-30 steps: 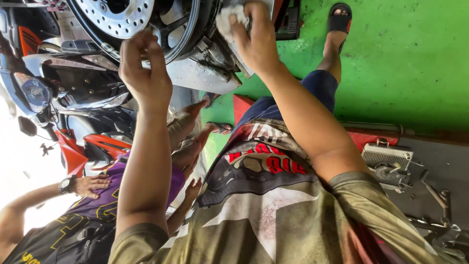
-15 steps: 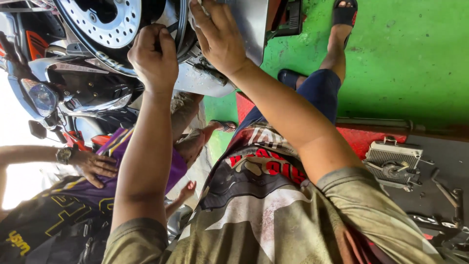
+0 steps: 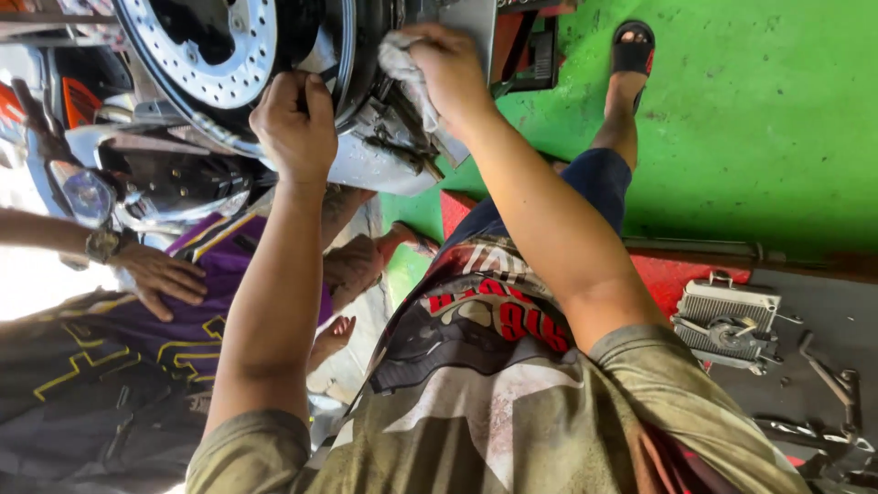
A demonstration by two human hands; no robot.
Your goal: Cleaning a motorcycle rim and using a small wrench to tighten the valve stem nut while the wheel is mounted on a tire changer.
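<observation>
Wheel rim (image 3: 343, 55) at the upper left of the frame — I'm gripping it with my left hand (image 3: 294, 123) to steady it, while my right hand (image 3: 448, 69) is clamping a rag (image 3: 402, 69) against the hub — pressing to wipe.

Motorcycle repair workshop. A raised wheel with a drilled brake disc (image 3: 197, 55) sits close overhead, a parked motorcycle with a round headlamp (image 3: 87, 197) behind it, over a green-painted concrete floor (image 3: 759, 119) edged in red. A small finned radiator part (image 3: 727, 325) and loose metal tools (image 3: 828, 375) lie on a grimy dark surface (image 3: 823, 302) at the side.
</observation>
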